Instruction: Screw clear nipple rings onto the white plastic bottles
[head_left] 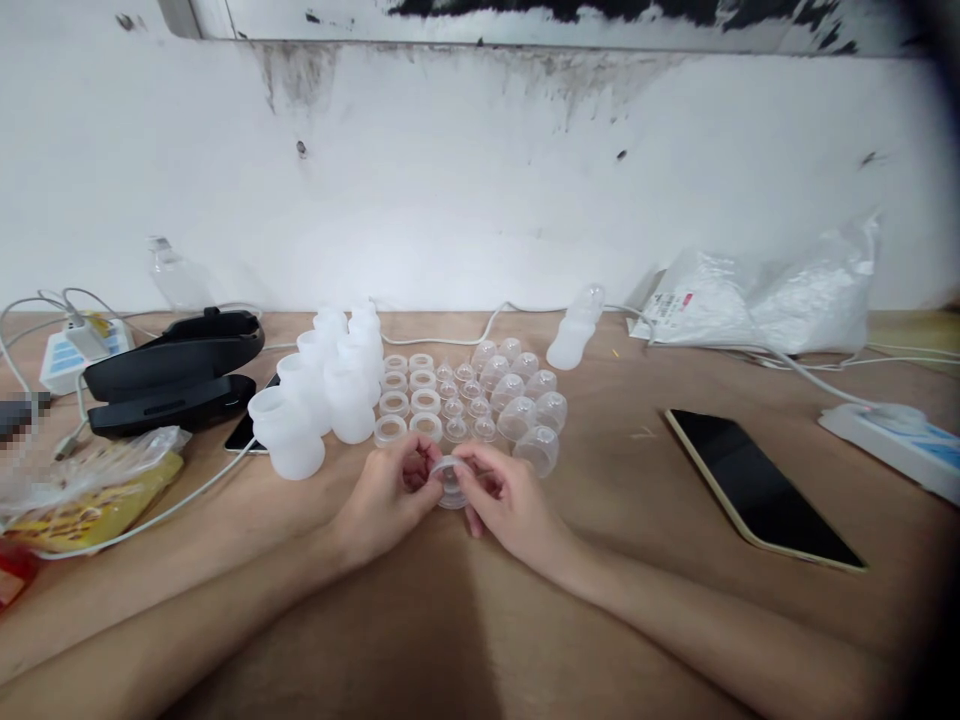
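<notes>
A clear ring [450, 467] is pinched between my left hand [397, 490] and my right hand [506, 495], fingers closed on its two sides. Inside or beneath it shows more clear plastic, too small to make out. Just beyond my hands stand two columns of translucent rings [394, 403], and right of them clear nipples [454, 408]. Clear domed caps [517, 418] lie to the right of the nipples. White translucent bottles [296, 455] stand in rows at the left. One capped bottle [574, 335] stands apart near the wall, leaning in view.
A black case [172, 370], a phone [244, 432] and a yellow plastic packet [112, 500] lie left. To the right are another phone [757, 485], a power strip [900, 440] and plastic bags [757, 300]. White cables cross the table [637, 620].
</notes>
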